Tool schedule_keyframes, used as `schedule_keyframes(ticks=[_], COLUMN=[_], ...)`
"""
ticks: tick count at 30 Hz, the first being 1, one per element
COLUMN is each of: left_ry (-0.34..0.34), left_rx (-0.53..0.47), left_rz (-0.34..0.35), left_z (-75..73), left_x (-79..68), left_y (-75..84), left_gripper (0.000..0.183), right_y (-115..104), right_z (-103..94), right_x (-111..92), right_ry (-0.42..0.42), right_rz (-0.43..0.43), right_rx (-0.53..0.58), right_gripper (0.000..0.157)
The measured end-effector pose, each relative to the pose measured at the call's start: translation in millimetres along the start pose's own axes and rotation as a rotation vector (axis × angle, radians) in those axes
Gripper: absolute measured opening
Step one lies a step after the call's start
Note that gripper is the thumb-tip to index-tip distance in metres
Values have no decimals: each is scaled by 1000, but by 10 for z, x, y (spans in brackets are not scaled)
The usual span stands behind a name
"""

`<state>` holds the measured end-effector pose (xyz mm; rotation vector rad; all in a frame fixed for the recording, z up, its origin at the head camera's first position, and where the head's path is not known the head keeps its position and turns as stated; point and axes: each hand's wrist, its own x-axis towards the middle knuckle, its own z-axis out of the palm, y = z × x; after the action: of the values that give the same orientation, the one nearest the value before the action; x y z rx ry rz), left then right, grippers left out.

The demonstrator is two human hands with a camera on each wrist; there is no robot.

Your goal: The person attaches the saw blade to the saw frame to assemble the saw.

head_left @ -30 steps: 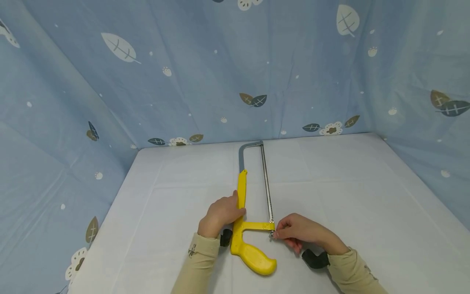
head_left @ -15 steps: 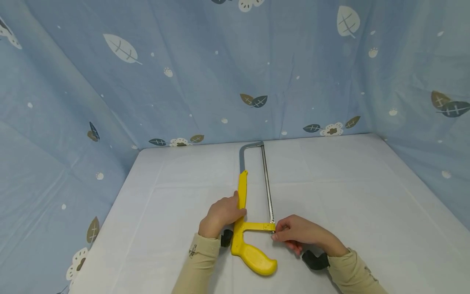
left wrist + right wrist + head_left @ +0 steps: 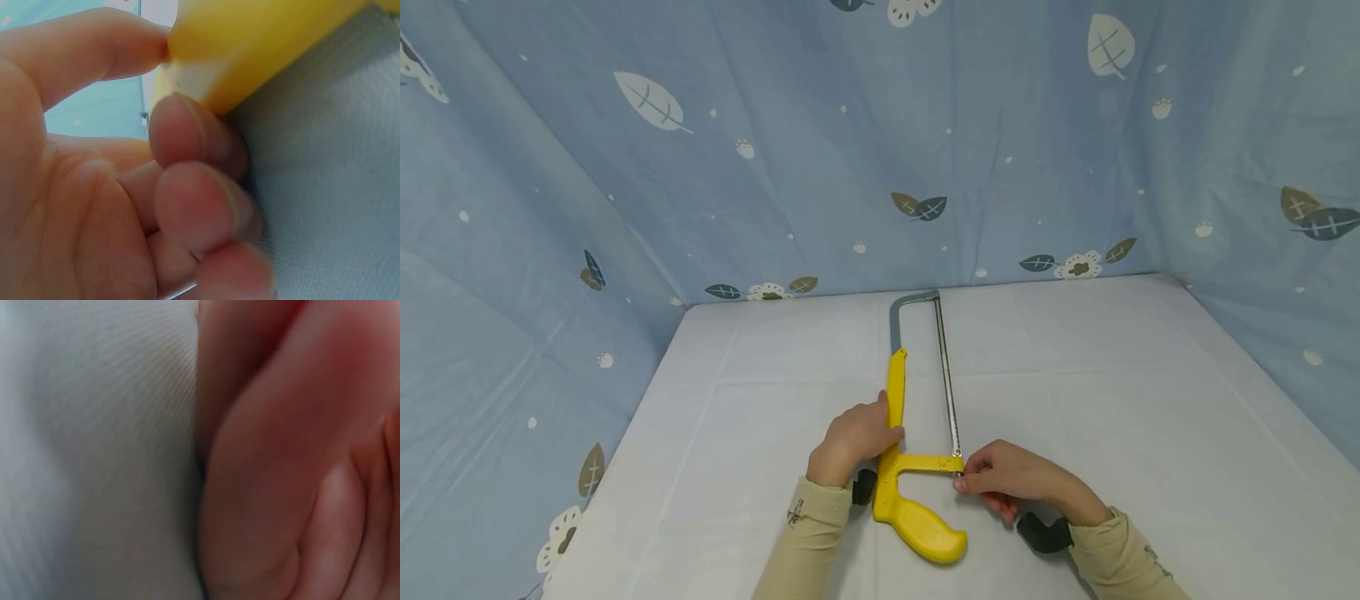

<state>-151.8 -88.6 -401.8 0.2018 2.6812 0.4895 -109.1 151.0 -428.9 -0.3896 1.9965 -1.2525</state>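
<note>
A hacksaw (image 3: 928, 528) with a yellow handle and a grey front bow lies flat on the white cloth, its handle end toward me. My left hand (image 3: 853, 433) grips the yellow part of the frame, thumb on one side and fingers on the other; the left wrist view shows the yellow frame (image 3: 212, 44) between them. The metal blade (image 3: 947, 375) runs along the hacksaw's right side. At its near end, my right hand (image 3: 1011, 471) pinches the small wing nut just below the yellow crossbar (image 3: 925, 462); the fingertips mostly hide it. Curled fingers fill the right wrist view.
White cloth (image 3: 1112, 400) covers the table around the hacksaw. A blue leaf-patterned curtain (image 3: 820, 150) hangs along the back and both sides. Black wrist devices (image 3: 1043, 533) sit below the sleeves.
My right thumb and fingertips have shifted slightly over the wing nut, which showed more plainly one second ago. The left hand and the hacksaw stay in place.
</note>
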Motion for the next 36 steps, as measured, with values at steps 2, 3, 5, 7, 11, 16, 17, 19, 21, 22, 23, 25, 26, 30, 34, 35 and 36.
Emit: schedule_keyframes(ticks=[2, 3, 5, 7, 11, 16, 17, 19, 21, 22, 23, 25, 26, 30, 34, 35, 36], left_ry=[1, 1, 0, 1, 8, 14, 16, 17, 20, 20, 20, 20, 20, 23, 23, 23, 22], left_rx=[3, 5, 7, 8, 1, -20, -21, -18, -12, -11, -11, -15, -17, -21, -16, -15, -13], left_rz=[3, 4, 5, 7, 7, 14, 15, 18, 18, 17, 16, 16, 17, 20, 20, 19, 20], left_z=[3, 2, 4, 5, 6, 17, 18, 15, 13, 12, 11, 11, 12, 14, 16, 16, 16], left_x=[-2, -3, -3, -3, -4, -14, -15, -21, -25, -24, -24, -24, -23, -21, -24, -23, -24], left_y=[-4, -5, -8, -11, -16, -18, -18, -14, -13, -13, -12, -11, -12, -12, -12, -14, -14], left_gripper=[72, 72, 72, 72, 72, 72, 72, 72, 72, 72, 72, 72, 71, 71, 71, 71, 71], right_y=[-5, -8, -12, -17, -16, 1, 5, 8, 10, 11, 14, 19, 22, 22, 3, 0, -4], right_z=[-2, -4, -6, -8, -14, -17, -17, -17, -18, -18, -18, -18, -19, -20, -19, -18, -17], right_x=[-2, -2, -3, -4, 1, 4, 3, 3, 3, 3, 3, 7, 8, 7, -1, -1, 0], right_ry=[-6, -9, -15, -20, -29, -30, -29, -28, -26, -25, -24, -19, -17, -3, 7, 9, 11], right_rz=[-4, -5, -7, -13, -20, -22, -24, -25, -27, -29, -30, -28, -27, -22, -19, -18, -19], right_rx=[2, 2, 3, 0, 0, 6, 7, 11, 17, 21, 27, 35, 42, 63, 69, 67, 64], right_gripper=[36, 36, 36, 36, 34, 28, 27, 27, 27, 27, 27, 27, 27, 28, 28, 28, 28])
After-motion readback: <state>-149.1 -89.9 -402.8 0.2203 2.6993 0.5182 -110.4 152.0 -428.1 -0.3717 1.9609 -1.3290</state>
